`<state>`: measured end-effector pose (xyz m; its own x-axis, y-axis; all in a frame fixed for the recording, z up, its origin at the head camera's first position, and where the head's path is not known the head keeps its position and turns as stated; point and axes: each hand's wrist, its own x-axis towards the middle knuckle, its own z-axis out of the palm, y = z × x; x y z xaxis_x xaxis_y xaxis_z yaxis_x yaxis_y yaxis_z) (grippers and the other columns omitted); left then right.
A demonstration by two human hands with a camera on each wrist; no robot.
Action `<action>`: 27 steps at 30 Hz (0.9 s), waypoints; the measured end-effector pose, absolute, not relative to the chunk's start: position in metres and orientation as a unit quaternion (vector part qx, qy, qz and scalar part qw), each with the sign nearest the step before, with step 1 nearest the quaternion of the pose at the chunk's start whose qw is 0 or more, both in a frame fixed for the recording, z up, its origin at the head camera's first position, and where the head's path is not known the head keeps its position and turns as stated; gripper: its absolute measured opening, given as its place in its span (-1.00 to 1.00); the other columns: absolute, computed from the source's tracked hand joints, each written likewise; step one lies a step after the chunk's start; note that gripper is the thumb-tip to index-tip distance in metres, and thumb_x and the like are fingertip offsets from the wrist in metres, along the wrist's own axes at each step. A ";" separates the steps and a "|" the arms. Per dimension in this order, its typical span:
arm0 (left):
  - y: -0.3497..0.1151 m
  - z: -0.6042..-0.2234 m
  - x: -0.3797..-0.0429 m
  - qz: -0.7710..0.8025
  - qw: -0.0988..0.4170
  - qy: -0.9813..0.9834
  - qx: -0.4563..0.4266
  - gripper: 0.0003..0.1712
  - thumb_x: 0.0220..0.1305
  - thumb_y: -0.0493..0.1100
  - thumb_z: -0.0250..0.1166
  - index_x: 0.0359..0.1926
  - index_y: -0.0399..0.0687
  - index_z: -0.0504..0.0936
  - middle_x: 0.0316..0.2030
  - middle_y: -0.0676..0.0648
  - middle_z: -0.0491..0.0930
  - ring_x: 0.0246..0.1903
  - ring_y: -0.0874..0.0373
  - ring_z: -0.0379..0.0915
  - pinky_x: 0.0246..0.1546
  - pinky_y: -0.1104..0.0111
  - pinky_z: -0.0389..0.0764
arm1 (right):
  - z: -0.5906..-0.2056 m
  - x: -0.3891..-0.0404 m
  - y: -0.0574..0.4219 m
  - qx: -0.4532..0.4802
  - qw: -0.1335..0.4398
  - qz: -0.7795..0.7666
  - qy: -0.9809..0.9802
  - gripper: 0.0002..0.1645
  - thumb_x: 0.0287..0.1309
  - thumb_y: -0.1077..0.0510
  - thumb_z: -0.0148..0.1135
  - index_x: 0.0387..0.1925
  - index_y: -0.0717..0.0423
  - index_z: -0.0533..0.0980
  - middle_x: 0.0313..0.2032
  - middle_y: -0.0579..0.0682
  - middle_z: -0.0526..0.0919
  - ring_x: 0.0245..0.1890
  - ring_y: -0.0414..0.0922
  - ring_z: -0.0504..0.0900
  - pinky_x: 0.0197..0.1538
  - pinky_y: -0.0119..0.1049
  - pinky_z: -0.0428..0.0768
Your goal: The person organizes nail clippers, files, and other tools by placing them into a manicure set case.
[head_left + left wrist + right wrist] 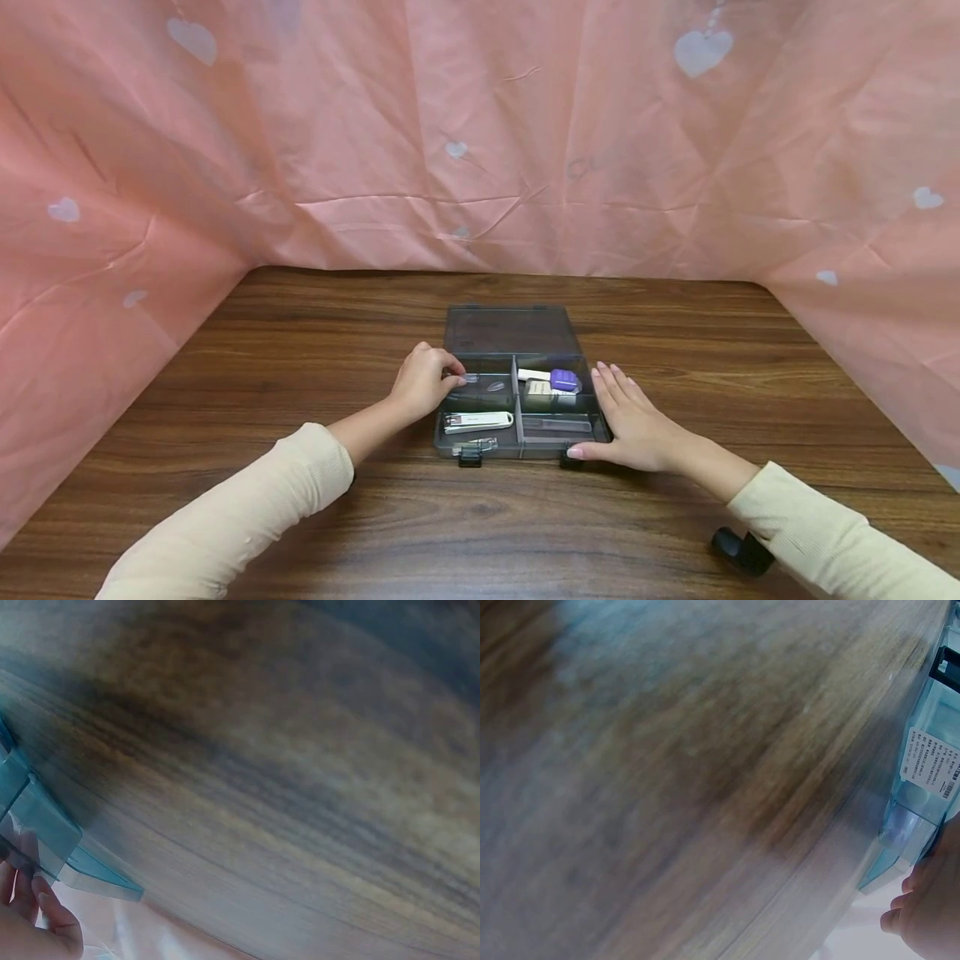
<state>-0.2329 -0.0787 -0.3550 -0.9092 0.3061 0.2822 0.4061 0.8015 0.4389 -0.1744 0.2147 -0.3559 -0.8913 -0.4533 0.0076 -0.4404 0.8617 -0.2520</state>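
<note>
A translucent grey divided box (520, 451) stands with its lid (510, 331) laid back. My left hand (423, 382) reaches over its back left compartment, thumb and fingertips pinching a small clear nail tip (470, 378). A second clear nail tip (496, 387) lies just right of it. My right hand (637, 429) lies along the box's right side, fingers straight and thumb at the front latch. A purple nail polish bottle (564, 381) and a cream-labelled bottle (537, 388) fill the back right compartment. At the front left are white nail clippers (480, 422); a clear flat stick (557, 425) lies front right.
A small clear and metallic piece (480, 446) sits below the clippers, by the left front latch (470, 458). In the right wrist view the box wall bears a white printed label (930, 762). Pink curtain (480, 133) surrounds the wooden table (337, 317). A black object (741, 551) shows beside the right sleeve.
</note>
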 end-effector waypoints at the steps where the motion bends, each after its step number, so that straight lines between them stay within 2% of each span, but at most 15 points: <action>1: -0.079 -0.356 -0.233 -0.252 0.099 -0.944 -0.188 -0.93 0.02 -0.20 0.40 -0.43 -0.10 0.74 -0.35 -0.03 0.72 -0.39 0.14 0.35 -0.36 0.34 0.42 | -0.356 -0.175 0.215 -0.232 0.025 -0.124 0.965 0.36 -0.08 -0.45 0.17 0.34 0.51 -0.09 0.37 0.45 -0.12 0.38 0.35 -0.13 0.36 0.21 -0.05; 7: -0.077 -0.357 -0.236 -0.254 0.091 -0.945 -0.187 -0.92 0.02 -0.19 0.40 -0.42 -0.09 0.74 -0.36 -0.02 0.73 -0.38 0.14 0.35 -0.37 0.34 0.43 | -0.356 -0.175 0.216 -0.231 0.023 -0.124 0.965 0.36 -0.09 -0.44 0.18 0.34 0.51 -0.09 0.37 0.46 -0.11 0.38 0.35 -0.13 0.36 0.21 -0.05; 13: -0.078 -0.357 -0.236 -0.270 0.082 -0.942 -0.183 -0.88 0.03 -0.17 0.39 -0.37 -0.09 0.75 -0.32 -0.01 0.72 -0.40 0.18 0.28 -0.43 0.42 0.33 | -0.358 -0.174 0.217 -0.232 0.024 -0.133 0.963 0.36 -0.09 -0.44 0.19 0.34 0.51 -0.09 0.37 0.46 -0.11 0.38 0.35 -0.14 0.35 0.22 -0.06; 18: -0.083 -0.354 -0.231 -0.306 0.130 -0.921 -0.203 -0.87 0.09 -0.16 0.35 -0.34 -0.11 0.72 -0.31 -0.04 0.69 -0.37 0.14 0.34 -0.39 0.38 0.37 | -0.357 -0.174 0.218 -0.234 0.029 -0.131 0.963 0.36 -0.09 -0.43 0.19 0.34 0.51 -0.10 0.37 0.45 -0.12 0.38 0.35 -0.14 0.35 0.22 -0.06; 21: -0.088 -0.351 -0.226 -0.324 0.167 -0.904 -0.224 -0.84 0.15 -0.15 0.31 -0.31 -0.14 0.70 -0.26 -0.07 0.66 -0.24 0.08 0.45 -0.23 0.27 0.48 | -0.353 -0.174 0.220 -0.232 0.048 -0.140 0.961 0.34 -0.06 -0.43 0.18 0.36 0.48 -0.12 0.39 0.42 -0.16 0.39 0.34 -0.19 0.35 0.24 -0.07; 24: -0.095 -0.348 -0.222 -0.316 0.196 -0.896 -0.243 -0.76 0.17 -0.11 0.30 -0.21 -0.17 0.67 -0.16 -0.10 0.61 -0.12 0.01 0.48 -0.09 0.14 0.49 | -0.347 -0.174 0.222 -0.233 0.057 -0.146 0.960 0.32 -0.02 -0.42 0.16 0.37 0.45 -0.14 0.40 0.40 -0.17 0.40 0.34 -0.22 0.35 0.25 -0.09; 27: -0.103 -0.343 -0.216 -0.272 0.210 -0.905 -0.252 -0.58 0.16 0.01 0.29 -0.05 -0.18 0.60 -0.01 -0.14 0.54 0.00 -0.06 0.44 -0.01 0.06 0.43 | -0.339 -0.177 0.225 -0.236 0.036 -0.135 0.962 0.31 -0.01 -0.41 0.15 0.38 0.41 -0.15 0.41 0.37 -0.18 0.41 0.31 -0.23 0.36 0.24 -0.11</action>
<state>-0.2161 -0.1031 -0.3428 -0.7845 0.3416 0.5175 0.5702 0.7253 0.3857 -0.1771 0.2253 -0.3388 -0.8856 -0.4644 -0.0063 -0.4447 0.8519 -0.2768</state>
